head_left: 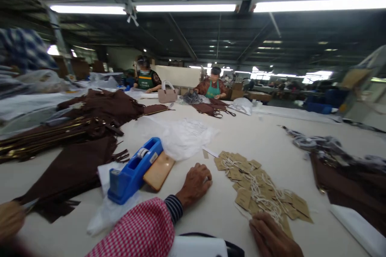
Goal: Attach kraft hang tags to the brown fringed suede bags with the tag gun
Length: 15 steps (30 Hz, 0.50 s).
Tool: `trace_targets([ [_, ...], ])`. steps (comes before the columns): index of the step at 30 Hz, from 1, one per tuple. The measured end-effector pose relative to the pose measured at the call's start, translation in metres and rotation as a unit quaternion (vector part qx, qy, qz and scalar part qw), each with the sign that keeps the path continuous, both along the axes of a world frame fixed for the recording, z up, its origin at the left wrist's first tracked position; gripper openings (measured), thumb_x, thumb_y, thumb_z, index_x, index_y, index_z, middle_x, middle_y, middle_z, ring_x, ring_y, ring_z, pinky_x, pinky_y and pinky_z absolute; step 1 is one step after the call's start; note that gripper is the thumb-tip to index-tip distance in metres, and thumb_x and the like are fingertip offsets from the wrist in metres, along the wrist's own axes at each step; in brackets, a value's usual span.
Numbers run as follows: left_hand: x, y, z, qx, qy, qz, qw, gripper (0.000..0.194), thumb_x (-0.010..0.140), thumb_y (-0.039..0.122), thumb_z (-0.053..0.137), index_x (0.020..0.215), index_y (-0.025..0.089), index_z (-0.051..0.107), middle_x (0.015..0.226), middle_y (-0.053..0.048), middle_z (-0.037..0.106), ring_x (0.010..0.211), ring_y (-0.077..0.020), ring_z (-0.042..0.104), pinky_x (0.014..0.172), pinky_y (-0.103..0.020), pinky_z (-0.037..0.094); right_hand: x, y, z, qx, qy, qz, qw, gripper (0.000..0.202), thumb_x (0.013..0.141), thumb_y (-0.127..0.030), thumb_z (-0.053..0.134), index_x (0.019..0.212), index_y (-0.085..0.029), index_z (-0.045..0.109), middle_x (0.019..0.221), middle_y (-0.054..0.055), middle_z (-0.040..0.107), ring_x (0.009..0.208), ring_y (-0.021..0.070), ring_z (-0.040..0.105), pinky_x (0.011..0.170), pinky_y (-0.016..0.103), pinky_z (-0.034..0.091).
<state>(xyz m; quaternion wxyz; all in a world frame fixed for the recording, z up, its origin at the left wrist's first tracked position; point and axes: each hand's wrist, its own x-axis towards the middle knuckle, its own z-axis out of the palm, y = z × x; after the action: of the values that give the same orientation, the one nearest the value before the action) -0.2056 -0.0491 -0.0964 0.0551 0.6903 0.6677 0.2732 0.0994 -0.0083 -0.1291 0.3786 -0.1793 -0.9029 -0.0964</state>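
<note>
My left hand (195, 184), in a red-and-white checked sleeve with a striped cuff, rests on the pale table with its fingers curled in. A small greyish spot shows by its thumb; what it holds, if anything, I cannot make out. At the bottom right, my right hand (273, 235) touches the near edge of a pile of brown paper tags (241, 168) with white strings. Its fingers are bent and close together, their tips partly hidden. Left of my left hand lie an orange-gold phone (159, 170) and a blue tape dispenser (134, 170).
Another person's hand (10, 221) at far left holds a metallic tool by brown bag pieces (72, 164). Clear plastic (181, 136) lies mid-table. Dark bags (350, 184) are at right; a white object (197, 247) is below. Two co-workers (146, 78) stand across, near a pink handbag (167, 95).
</note>
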Motion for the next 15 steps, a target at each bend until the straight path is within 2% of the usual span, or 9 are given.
trace_targets([
  [4, 0.001, -0.003, 0.005, 0.01, -0.003, -0.013, 1.0, 0.012, 0.091, 0.024, 0.053, 0.091, 0.021, 0.065, 0.102, -0.006, 0.066, 0.104, -0.0243, 0.055, 0.092, -0.039, 0.043, -0.015, -0.024, 0.013, -0.132, 0.0, -0.049, 0.99, 0.026, 0.103, -0.018, 0.044, 0.087, -0.023, 0.063, 0.09, 0.005, 0.069, 0.08, 0.0165, 0.071, 0.074, 0.026, 0.059],
  [6, 0.0, -0.003, 0.006, 0.003, 0.002, -0.027, 1.0, 0.016, 0.093, 0.026, 0.049, 0.091, 0.021, 0.064, 0.102, -0.007, 0.066, 0.104, -0.025, 0.055, 0.093, -0.04, 0.043, -0.019, -0.029, 0.016, -0.169, -0.002, -0.066, 0.983, 0.023, 0.101, -0.016, 0.046, 0.085, -0.021, 0.062, 0.087, 0.005, 0.066, 0.078, 0.017, 0.068, 0.072, 0.027, 0.056],
  [15, -0.013, 0.01, -0.009, 0.0, 0.006, -0.039, 0.999, 0.027, 0.092, 0.042, 0.046, 0.088, 0.026, 0.068, 0.103, -0.004, 0.069, 0.106, -0.0267, 0.059, 0.093, -0.04, 0.047, -0.02, -0.03, 0.018, -0.169, -0.042, -0.104, 0.979, 0.015, 0.094, -0.011, 0.057, 0.081, -0.018, 0.059, 0.092, 0.004, 0.064, 0.084, 0.0158, 0.063, 0.073, 0.024, 0.049],
])
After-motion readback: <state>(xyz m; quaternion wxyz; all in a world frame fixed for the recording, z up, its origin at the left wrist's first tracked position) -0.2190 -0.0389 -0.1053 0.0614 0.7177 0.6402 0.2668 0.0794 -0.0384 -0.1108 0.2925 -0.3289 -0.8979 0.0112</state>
